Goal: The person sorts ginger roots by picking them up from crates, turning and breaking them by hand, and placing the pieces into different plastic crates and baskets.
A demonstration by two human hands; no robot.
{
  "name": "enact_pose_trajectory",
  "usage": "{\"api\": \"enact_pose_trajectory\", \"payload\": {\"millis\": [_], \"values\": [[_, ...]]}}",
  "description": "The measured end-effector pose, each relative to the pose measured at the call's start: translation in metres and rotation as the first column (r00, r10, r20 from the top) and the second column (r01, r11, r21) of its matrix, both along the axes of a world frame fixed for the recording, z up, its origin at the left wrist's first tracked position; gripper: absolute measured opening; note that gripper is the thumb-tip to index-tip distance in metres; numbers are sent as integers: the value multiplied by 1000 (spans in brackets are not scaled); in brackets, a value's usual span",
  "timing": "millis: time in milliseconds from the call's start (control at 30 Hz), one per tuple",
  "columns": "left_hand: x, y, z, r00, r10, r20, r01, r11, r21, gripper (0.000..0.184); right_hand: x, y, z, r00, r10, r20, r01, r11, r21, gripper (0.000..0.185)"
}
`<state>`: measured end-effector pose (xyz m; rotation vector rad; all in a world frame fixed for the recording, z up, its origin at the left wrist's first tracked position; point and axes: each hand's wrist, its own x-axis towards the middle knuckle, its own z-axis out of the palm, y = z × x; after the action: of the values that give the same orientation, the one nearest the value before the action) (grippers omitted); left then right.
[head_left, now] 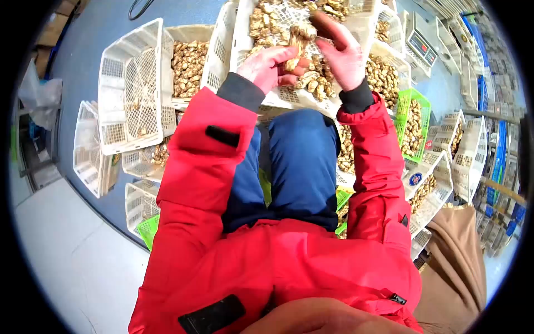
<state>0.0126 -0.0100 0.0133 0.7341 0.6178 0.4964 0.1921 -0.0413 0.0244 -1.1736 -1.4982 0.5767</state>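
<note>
My left hand (271,68) has its fingers closed around the stem of a pale brown mushroom (302,38), its cap pointing up and away from me. Close to the cap's right side is my right hand (340,49), thumb and fingers apart; whether it touches the cap I cannot tell. Both hands are above a white plastic crate (238,42) holding more mushrooms (318,83), some lying right below the hands.
White crates of small brown pieces surround me, including one at left (189,67). An upright white crate (132,86) leans farther left. On the right are a green basket (413,122), a digital scale (421,45) and brown cloth (453,256).
</note>
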Motion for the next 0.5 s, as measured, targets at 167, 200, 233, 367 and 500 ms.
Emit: {"api": "enact_pose_trajectory", "payload": {"millis": [167, 200, 233, 367, 500], "values": [[-3, 9, -10, 981, 189, 33, -187, 980, -62, 27, 27, 5, -25, 835, -106, -539, 28, 988, -151, 37], [-3, 7, -5, 977, 202, 64, -199, 979, -43, 27, 29, 2, -31, 827, -145, -543, 33, 977, -211, 38], [0, 8, -4, 976, 210, 52, -208, 977, -37, 27, 32, 2, -38, 821, -161, -547, 12, 964, -266, 39], [3, 7, -7, 961, 224, 164, -222, 975, -32, 29, 13, 4, -43, 791, -125, -599, -147, 911, -384, 39], [6, 6, 2, 935, 264, 239, -253, 965, -73, 26, 11, 1, -37, 797, -37, -603, -272, 870, -412, 39]]}}
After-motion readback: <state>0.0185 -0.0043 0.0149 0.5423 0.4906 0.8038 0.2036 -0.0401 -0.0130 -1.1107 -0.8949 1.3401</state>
